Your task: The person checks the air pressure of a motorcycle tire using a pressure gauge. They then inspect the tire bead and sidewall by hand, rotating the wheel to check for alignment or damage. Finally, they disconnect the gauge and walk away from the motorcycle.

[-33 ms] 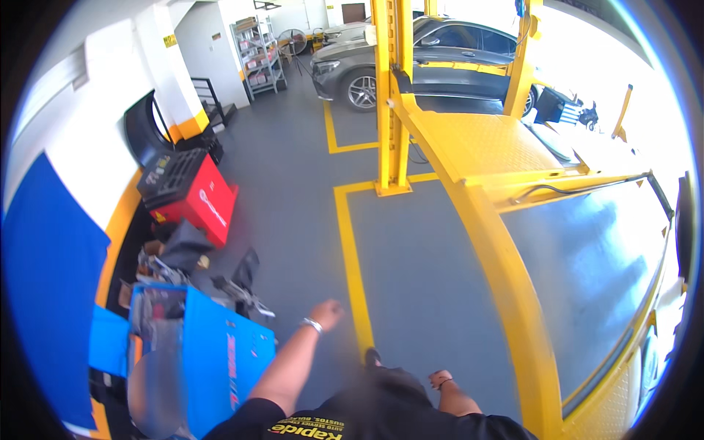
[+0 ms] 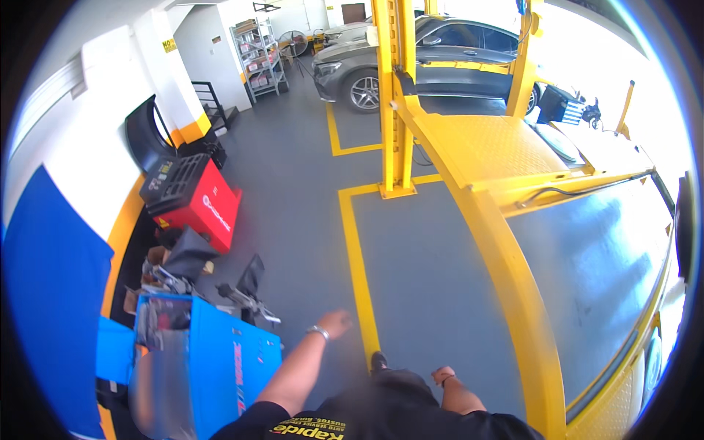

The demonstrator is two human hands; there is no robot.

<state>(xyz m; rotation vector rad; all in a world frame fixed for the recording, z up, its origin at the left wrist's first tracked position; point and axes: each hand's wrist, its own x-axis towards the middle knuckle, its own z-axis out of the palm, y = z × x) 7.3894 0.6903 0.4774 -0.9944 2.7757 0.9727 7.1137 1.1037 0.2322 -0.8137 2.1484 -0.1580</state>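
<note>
My left hand (image 2: 335, 323), with a metal bracelet at its wrist, swings in front of my body above the grey floor. Its fingers are smeared, and nothing shows in its grasp. Closest to that arm is a blue workshop machine (image 2: 231, 359) on the left. My right hand (image 2: 444, 375) hangs low beside my body, a dark band round its wrist. Those fingers are curled in with nothing visible in them. Neither hand touches anything. One dark shoe (image 2: 378, 361) shows on the yellow floor line (image 2: 358, 275).
A yellow car lift (image 2: 490, 257) runs along the right, its post (image 2: 397, 110) ahead. Beyond it stands a grey car (image 2: 455, 62). Leftward are a red wheel balancer (image 2: 213, 209), a metal arm (image 2: 249, 297) jutting from the blue machine and a blue sheet (image 2: 55, 293). Shelves (image 2: 259, 59) stand far back.
The view has shifted slightly, with the blue machine and the red balancer a little lower and further right. Both hands stay free of objects.
</note>
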